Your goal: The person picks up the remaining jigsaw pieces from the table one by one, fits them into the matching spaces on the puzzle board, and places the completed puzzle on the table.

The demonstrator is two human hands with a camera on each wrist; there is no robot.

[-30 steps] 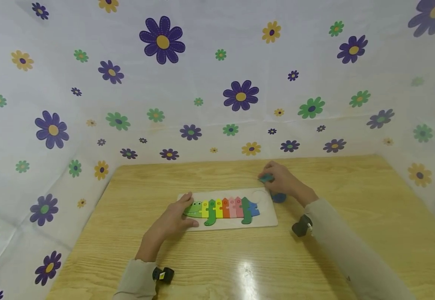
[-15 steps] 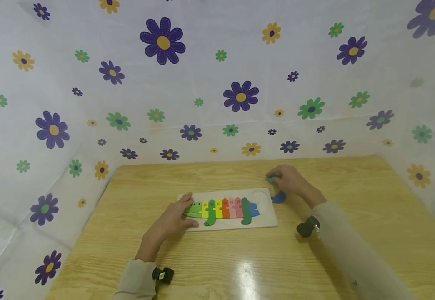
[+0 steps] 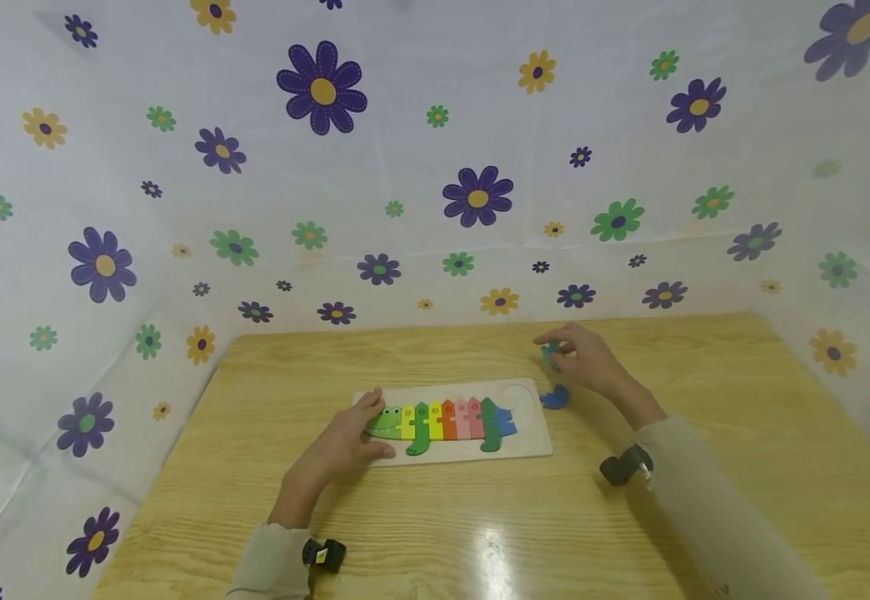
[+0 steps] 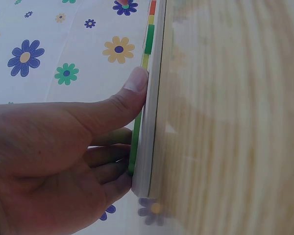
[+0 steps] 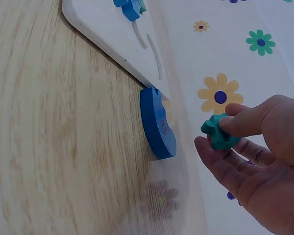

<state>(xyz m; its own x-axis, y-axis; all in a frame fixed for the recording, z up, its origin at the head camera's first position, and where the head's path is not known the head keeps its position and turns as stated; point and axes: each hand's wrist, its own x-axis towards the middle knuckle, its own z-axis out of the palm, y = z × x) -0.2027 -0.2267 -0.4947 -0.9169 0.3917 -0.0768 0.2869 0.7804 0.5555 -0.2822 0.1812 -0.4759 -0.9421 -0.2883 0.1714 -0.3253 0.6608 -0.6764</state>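
A pale wooden puzzle board (image 3: 533, 437) carries a colourful crocodile (image 3: 436, 423), its green head at the left and a blue segment (image 3: 506, 422) at the right. My left hand (image 3: 341, 440) holds the board's left end, thumb (image 4: 137, 81) at the near edge and the fingers around the head end. Above the table, past the board's far right corner, my right hand (image 3: 591, 365) pinches a small teal puzzle piece (image 5: 223, 141) between thumb and fingers. A curved blue piece (image 5: 155, 122) lies on the table against the board's right edge, below that hand.
The wooden table (image 3: 435, 517) runs back to a white cloth (image 3: 405, 150) printed with flowers, which also hangs at both sides. Each wrist bears a small black camera, one on the left (image 3: 326, 554) and one on the right (image 3: 625, 465).
My right hand has moved right, away from the board, and the teal piece has turned in its fingers. The curved blue piece now shows fully. My left hand keeps its place.
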